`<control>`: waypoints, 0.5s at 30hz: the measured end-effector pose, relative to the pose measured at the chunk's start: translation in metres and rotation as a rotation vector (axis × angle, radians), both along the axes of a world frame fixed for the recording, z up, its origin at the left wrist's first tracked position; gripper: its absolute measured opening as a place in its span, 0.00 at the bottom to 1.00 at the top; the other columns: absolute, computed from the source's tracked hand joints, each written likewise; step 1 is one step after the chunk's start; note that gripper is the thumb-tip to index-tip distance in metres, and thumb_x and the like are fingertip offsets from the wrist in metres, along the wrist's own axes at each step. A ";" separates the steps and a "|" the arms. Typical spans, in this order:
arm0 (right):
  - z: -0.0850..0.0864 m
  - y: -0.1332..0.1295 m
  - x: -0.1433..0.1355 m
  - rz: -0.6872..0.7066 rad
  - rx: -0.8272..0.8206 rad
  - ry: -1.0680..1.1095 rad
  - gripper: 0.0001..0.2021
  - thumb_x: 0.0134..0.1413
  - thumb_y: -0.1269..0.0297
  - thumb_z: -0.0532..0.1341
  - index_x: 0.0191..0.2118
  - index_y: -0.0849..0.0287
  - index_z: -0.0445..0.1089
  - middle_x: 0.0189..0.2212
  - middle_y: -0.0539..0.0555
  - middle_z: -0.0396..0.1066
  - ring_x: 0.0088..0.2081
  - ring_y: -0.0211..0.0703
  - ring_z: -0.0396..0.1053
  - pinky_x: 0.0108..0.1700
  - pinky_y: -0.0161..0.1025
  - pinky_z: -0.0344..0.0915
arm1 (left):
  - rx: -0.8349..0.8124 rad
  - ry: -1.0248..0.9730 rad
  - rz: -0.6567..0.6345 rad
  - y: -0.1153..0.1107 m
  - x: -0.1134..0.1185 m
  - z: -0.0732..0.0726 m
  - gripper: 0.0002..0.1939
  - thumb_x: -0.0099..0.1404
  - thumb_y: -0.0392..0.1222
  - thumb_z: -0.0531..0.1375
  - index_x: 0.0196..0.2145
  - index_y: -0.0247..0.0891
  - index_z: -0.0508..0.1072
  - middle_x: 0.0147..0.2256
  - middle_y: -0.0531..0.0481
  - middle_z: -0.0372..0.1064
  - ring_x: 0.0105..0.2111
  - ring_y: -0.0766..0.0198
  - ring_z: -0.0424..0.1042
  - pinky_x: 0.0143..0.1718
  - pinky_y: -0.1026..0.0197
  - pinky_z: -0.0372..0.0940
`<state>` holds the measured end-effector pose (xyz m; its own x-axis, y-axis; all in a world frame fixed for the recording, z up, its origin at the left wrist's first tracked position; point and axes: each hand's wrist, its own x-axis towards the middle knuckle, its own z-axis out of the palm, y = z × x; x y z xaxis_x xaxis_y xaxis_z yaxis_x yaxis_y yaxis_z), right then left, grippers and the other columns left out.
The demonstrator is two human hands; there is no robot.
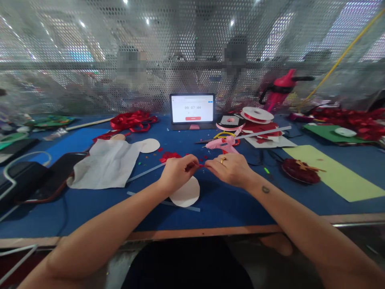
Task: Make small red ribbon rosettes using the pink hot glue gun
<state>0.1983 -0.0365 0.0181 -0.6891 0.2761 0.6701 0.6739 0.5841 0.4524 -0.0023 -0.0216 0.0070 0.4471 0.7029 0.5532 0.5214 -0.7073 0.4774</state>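
My left hand (pixel 179 171) and my right hand (pixel 230 168) are closed in pinches, their fingertips close together over the blue table. Between them shows a small red piece (pixel 201 165), gripped by the left fingertips and reaching toward the right ones. Whether the right fingers also grip it is hard to tell. Below my left hand lies a white round disc (pixel 188 192), with a clear glue stick (pixel 180 206) partly under it. Red petal-like pieces (pixel 170 155) lie just behind the left hand. A pink glue gun (pixel 221 143) rests behind my right hand.
Behind stands a tablet (pixel 193 109) showing a timer. White cloth (pixel 106 164) and a phone (pixel 60 176) lie left. Ribbon spools (pixel 257 114), a yellow sheet (pixel 337 172) and a dark red round piece (pixel 300 171) lie right. A perforated metal screen (pixel 186 52) rises behind.
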 end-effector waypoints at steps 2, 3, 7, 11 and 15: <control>0.000 0.000 0.000 0.012 0.036 -0.014 0.11 0.57 0.67 0.54 0.27 0.58 0.71 0.15 0.46 0.64 0.20 0.32 0.59 0.25 0.35 0.45 | 0.016 -0.005 -0.005 0.000 0.000 0.001 0.02 0.58 0.36 0.59 0.29 0.37 0.71 0.24 0.55 0.72 0.23 0.72 0.70 0.26 0.72 0.62; 0.000 0.000 0.000 0.015 0.050 -0.021 0.11 0.57 0.68 0.54 0.28 0.58 0.71 0.15 0.46 0.64 0.20 0.32 0.59 0.25 0.35 0.45 | 0.026 -0.004 -0.006 -0.001 0.000 0.001 0.02 0.58 0.36 0.58 0.28 0.37 0.72 0.24 0.55 0.72 0.22 0.72 0.70 0.26 0.73 0.62; -0.001 0.000 0.000 0.028 0.073 -0.036 0.10 0.57 0.70 0.54 0.29 0.59 0.71 0.15 0.46 0.63 0.21 0.33 0.58 0.26 0.35 0.46 | 0.057 -0.004 -0.013 -0.003 0.001 0.004 0.03 0.58 0.35 0.59 0.29 0.37 0.73 0.25 0.55 0.73 0.23 0.72 0.71 0.26 0.73 0.62; -0.001 0.000 0.000 0.037 0.080 -0.034 0.10 0.56 0.72 0.54 0.28 0.59 0.71 0.15 0.46 0.62 0.21 0.33 0.58 0.26 0.35 0.46 | 0.080 -0.018 -0.029 -0.004 0.002 0.005 0.04 0.58 0.36 0.59 0.30 0.38 0.74 0.26 0.55 0.74 0.24 0.71 0.71 0.27 0.73 0.63; -0.001 0.000 0.000 0.024 0.068 -0.052 0.09 0.55 0.73 0.54 0.29 0.59 0.71 0.15 0.46 0.63 0.21 0.33 0.58 0.25 0.36 0.46 | 0.094 -0.011 -0.015 -0.004 0.001 0.004 0.04 0.59 0.37 0.59 0.30 0.38 0.74 0.26 0.54 0.74 0.23 0.72 0.71 0.27 0.73 0.63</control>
